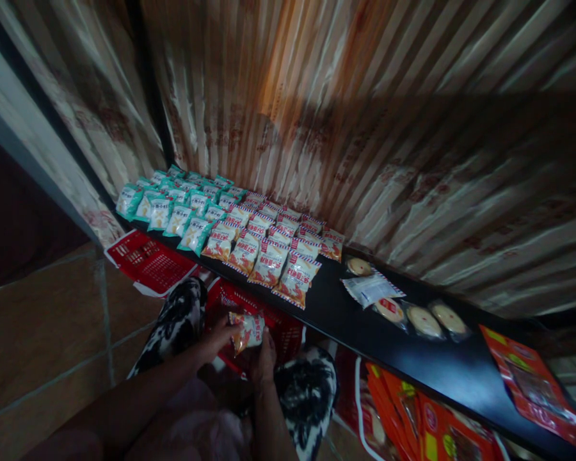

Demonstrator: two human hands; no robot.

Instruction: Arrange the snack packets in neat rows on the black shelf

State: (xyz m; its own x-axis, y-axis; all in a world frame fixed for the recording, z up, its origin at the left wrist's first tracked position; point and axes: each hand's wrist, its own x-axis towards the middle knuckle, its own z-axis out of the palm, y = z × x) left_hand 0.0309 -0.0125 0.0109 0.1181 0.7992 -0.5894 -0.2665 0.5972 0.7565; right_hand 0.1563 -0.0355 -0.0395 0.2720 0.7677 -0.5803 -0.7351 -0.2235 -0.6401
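Note:
Between both hands, over a red basket (288,323), is a small orange and white snack bag (247,331). My left hand (221,336) grips its left end, fingers closed. On its right edge my right hand (265,355) is closed too. In front of them, on a long black shelf (333,301), stand rows of matching orange and white snack bags (269,259) with striped tops. Left of these are rows of teal and white snack bags (178,218).
Round packaged pastries (425,321) and a pale striped packet (372,288) lie further right on the shelf. An orange-red packet (532,384) is near its right end. Below are a red basket (151,259) at left and orange packets (427,416) at right. A pleated curtain (365,128) hangs behind.

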